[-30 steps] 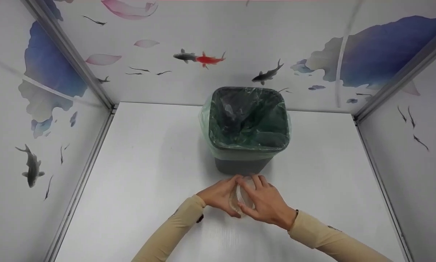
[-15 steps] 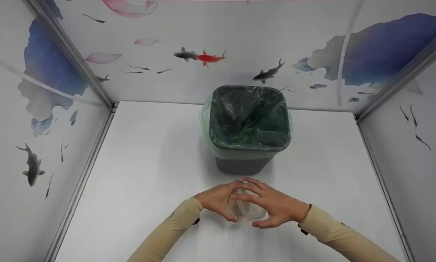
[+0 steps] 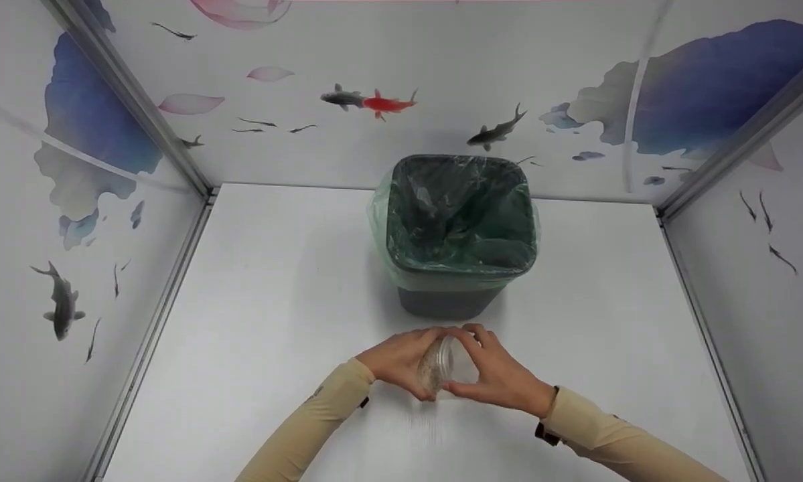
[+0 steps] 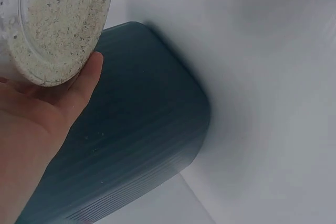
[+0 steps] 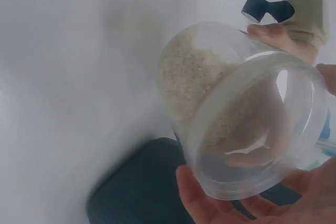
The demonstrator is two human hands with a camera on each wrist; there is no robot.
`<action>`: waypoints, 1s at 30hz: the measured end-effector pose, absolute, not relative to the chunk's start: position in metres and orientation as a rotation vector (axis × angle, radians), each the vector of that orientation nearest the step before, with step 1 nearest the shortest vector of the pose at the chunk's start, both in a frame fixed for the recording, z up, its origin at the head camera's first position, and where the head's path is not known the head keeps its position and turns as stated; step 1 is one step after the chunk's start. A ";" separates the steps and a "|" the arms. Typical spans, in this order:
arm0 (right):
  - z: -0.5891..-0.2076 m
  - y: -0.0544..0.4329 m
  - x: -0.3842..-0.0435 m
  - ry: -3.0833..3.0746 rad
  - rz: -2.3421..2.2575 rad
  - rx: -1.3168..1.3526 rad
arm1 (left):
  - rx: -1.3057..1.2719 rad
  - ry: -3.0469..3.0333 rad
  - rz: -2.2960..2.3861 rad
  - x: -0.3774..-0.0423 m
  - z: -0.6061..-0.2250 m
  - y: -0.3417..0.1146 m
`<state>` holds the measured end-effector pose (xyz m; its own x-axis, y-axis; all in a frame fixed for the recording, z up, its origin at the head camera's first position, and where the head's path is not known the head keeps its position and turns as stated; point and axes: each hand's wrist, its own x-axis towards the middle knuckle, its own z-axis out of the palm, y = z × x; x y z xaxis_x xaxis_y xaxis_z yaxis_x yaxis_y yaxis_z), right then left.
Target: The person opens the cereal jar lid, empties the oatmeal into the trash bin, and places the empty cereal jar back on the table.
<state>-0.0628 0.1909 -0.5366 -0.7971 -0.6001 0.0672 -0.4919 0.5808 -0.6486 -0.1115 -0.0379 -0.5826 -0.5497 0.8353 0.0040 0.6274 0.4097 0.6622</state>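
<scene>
Jar of grains, tilted, lower centre of frame, pinched near base by left hand's fingers, near rim by right hand's.

A white surface is being enclosed on three sides by a back wall, a left wall and a right wall, all white. The corners are being marked by grey posts, and the surface's sides are being edged by grey rails. The back wall is being decorated by pink petals, a red fish, dark fish and, toward the right, a blue patch. Another such patch is being borne by the left wall, small dark squiggles by the right. The surface is being softly lit, faint shadows being shown.
</scene>
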 end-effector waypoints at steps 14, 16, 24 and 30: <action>-0.536 0.203 -0.076 2.689 -0.685 -1.703 | 1.248 2.137 1.050 -0.108 -0.588 -0.050; -0.532 0.206 -0.078 2.689 -0.620 -1.823 | 1.206 2.114 1.074 -0.107 -0.589 -0.054; -0.522 0.221 -0.086 2.651 -0.421 -1.983 | 1.120 2.089 1.130 -0.106 -0.597 -0.062; -0.527 0.237 -0.092 2.720 -0.405 -1.826 | 1.111 2.087 1.210 -0.107 -0.604 -0.065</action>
<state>-0.0924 0.2374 -0.5272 -0.3794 -0.8863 0.2657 -0.9252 0.3621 -0.1131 -0.1073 -0.0645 -0.6036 -0.5545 0.8322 -0.0080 0.4066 0.2792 0.8699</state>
